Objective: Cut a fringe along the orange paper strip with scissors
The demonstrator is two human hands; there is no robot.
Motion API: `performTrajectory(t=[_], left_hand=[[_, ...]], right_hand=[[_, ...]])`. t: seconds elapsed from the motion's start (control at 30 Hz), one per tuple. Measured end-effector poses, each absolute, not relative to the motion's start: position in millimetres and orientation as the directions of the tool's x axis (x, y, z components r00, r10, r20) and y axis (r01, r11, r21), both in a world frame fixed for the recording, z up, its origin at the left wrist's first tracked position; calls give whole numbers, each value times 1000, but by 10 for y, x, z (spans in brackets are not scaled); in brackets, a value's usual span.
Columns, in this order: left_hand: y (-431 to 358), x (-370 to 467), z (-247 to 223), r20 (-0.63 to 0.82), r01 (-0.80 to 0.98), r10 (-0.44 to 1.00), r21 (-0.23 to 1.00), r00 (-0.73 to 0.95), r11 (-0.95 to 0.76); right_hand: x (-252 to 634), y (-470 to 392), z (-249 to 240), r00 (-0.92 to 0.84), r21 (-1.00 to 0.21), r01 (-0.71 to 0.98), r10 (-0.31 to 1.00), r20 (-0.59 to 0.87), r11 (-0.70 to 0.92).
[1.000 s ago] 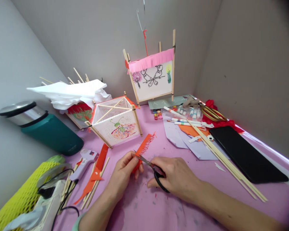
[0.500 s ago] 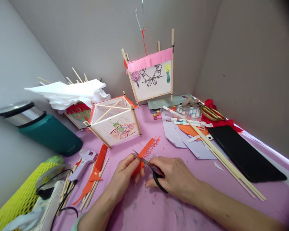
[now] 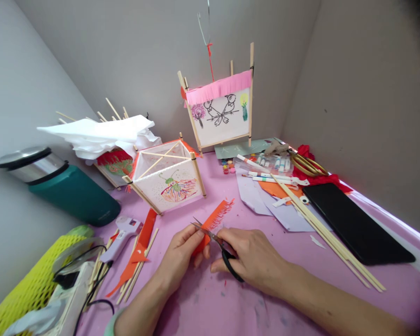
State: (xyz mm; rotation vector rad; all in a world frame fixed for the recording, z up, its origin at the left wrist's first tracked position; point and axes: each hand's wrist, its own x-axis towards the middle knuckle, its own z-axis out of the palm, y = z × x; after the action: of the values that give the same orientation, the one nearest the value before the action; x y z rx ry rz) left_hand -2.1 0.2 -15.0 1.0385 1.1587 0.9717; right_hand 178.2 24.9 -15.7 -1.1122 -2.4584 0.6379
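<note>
My left hand (image 3: 185, 247) pinches the near end of an orange paper strip (image 3: 214, 215), whose far right edge is cut into a fringe. In my right hand (image 3: 250, 256) are black-handled scissors (image 3: 227, 261), their blades lying across the strip close to my left thumb. Just beyond stands a paper lantern (image 3: 178, 186) with a stick frame and a drawn insect. Left of my left hand, another orange paper piece (image 3: 136, 261) lies over thin wooden sticks (image 3: 131, 284).
A glue gun (image 3: 121, 240), a power strip (image 3: 72, 298) and a teal bottle (image 3: 73, 191) are at left. A second lantern (image 3: 224, 121) hangs at the back. At right lie long sticks (image 3: 329, 238), a black phone (image 3: 357, 224), markers (image 3: 273, 177) and paper sheets (image 3: 294, 219).
Almost nothing differs. Both hands, the scissors and the orange strip keep nearly the same position; the whole view has shifted very slightly.
</note>
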Motion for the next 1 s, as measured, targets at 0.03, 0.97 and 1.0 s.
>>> performTrajectory(t=[0.03,0.97,1.0], left_hand=[[2,-22,-148,-235,-67,961,967,144,247],[17,-15,-127,-124,-111,992,986,24,126],[17,-15,-129,-123,-111,992,986,23,125]], right_hand=[[1783,248,-157,-623,-539,604,770,141,587],[1802,233,-141,-616,-594,579,777,132,559],[1801,234,-141,-615,-598,577,777,131,557]])
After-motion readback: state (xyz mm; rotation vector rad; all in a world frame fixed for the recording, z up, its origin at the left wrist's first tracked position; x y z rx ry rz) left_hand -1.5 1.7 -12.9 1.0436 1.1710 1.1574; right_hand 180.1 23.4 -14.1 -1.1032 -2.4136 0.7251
